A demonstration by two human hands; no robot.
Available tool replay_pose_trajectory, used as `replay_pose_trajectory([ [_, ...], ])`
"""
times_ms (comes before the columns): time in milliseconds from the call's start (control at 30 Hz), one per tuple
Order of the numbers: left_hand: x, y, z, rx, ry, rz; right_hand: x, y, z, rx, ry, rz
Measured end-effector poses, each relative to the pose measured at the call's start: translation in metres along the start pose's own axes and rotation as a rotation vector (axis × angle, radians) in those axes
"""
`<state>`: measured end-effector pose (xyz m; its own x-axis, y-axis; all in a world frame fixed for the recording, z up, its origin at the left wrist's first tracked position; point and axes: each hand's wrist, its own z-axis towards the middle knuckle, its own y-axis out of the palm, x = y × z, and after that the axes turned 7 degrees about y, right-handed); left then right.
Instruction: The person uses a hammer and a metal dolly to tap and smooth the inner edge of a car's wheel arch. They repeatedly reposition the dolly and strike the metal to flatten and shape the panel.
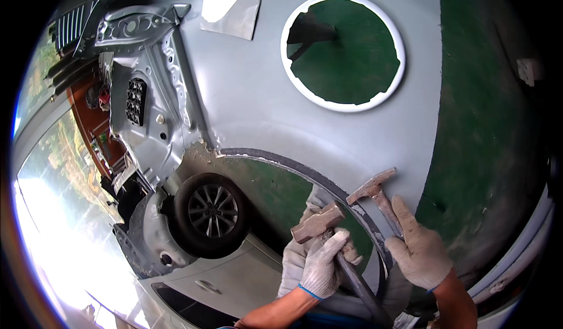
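My left hand [322, 267], in a white knit glove, is closed round the handle of a sledgehammer, just below its worn block head [316, 223]. The long dark handle [359, 285] slants down to the right. In my gloved right hand [423, 257] is a smaller panel hammer [372, 187], its forefinger laid along the handle. Both hammer heads are at the dark curved wheel-arch edge [293, 166] of a grey car body panel [246, 94]. I cannot tell whether either one touches the metal.
A round opening with a white rim [343, 107] shows green floor [469, 123] beyond. A pale square sheet [231, 13] lies on the panel. Bare structural metal [170, 88] stands at the left. A silver car with a dark wheel [212, 211] is below left.
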<state>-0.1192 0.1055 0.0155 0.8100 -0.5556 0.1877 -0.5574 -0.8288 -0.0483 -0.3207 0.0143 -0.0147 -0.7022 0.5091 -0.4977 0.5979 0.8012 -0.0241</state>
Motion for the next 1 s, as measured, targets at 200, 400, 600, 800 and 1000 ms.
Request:
replay_pose_trajectory([
  [200,-0.007,0.01,0.001,0.082,0.046,0.048,0.009,0.003,0.008,-0.066,-0.013,0.086],
  [400,-0.005,0.013,0.0,0.051,-0.036,-0.076,0.011,0.008,0.01,-0.056,-0.088,-0.076],
  [600,0.0,0.023,-0.003,0.046,-0.062,-0.129,-0.002,-0.008,0.011,-0.039,0.045,0.145],
  [800,-0.004,0.032,-0.002,0.069,-0.036,-0.18,-0.003,-0.013,0.012,0.224,0.135,0.288],
  [1000,-0.001,0.038,-0.002,0.08,-0.023,-0.182,0.007,0.001,0.017,0.045,-0.164,0.022],
])
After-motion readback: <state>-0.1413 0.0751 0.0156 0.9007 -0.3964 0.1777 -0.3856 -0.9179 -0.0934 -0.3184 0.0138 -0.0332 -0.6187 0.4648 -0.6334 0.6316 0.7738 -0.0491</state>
